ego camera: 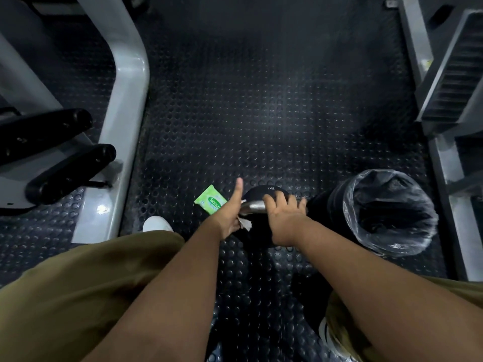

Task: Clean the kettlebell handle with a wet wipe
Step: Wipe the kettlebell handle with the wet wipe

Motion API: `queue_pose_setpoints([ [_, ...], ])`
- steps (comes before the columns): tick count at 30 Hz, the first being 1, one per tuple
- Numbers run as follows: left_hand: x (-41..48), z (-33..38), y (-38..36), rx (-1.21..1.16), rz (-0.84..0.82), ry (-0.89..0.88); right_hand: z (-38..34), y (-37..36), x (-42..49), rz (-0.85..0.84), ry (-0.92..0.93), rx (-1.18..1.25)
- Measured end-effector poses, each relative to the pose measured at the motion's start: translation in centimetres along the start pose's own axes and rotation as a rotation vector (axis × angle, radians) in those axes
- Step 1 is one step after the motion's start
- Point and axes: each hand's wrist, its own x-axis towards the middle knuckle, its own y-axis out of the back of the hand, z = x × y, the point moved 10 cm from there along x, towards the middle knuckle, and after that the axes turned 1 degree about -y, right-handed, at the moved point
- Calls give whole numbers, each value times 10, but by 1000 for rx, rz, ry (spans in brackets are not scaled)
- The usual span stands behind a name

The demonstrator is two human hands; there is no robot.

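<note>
1. Steel kettlebell handle runs left-to-right across the view, low and just ahead of the person. It's between both hands. The black kettlebell body shows beyond and below it, standing on the studded rubber floor.
2. Right hand is on top of the bar's right half, fingers curled over it in a firm hold. It looks like the steadying hand.
3. Left hand is at the bar's left end, thumb straight up. Its other fingers are tucked under and mostly hidden, w/ a white wet wipe bunched in them. The wipe touches or is just beside the bar's left end; can't tell which.
4. Key relation: bare steel lies between the 2 hands, so the wipe prob. needs to travel rightward along the bar's long axis. Left hand is nearer that stretch; right hand covers the rest and would have to shift.
5. Green wipes pack lies on the floor just left of the left hand. Lined bin stands near, on the right.
</note>
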Motion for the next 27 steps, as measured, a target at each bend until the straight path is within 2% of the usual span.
queue_pose_setpoints([
  [3, -9, -4, 2, -87, 2, 8, 1, 0, 0, 8, 3, 13],
  [6, -29, 19, 2, -8, -117, 22, 1, 0, -1, 18, 4, 5],
  [11, -40, 61, 1, 451, -189, 172, 2, -2, 3, -17, -37, -46],
  [18, -30, 63, -10, 619, -8, 114, 2, -2, 2, -29, -39, -59],
  [21, -23, 51, -9, 585, 51, 59, 2, -3, 3, -5, -21, -24],
  [23, -20, 38, -2, 455, 70, 67, 1, -2, 3, 8, -7, -11],
  [27, -21, 24, -2, 152, -49, 80, 1, -1, 2, 26, -6, -5],
])
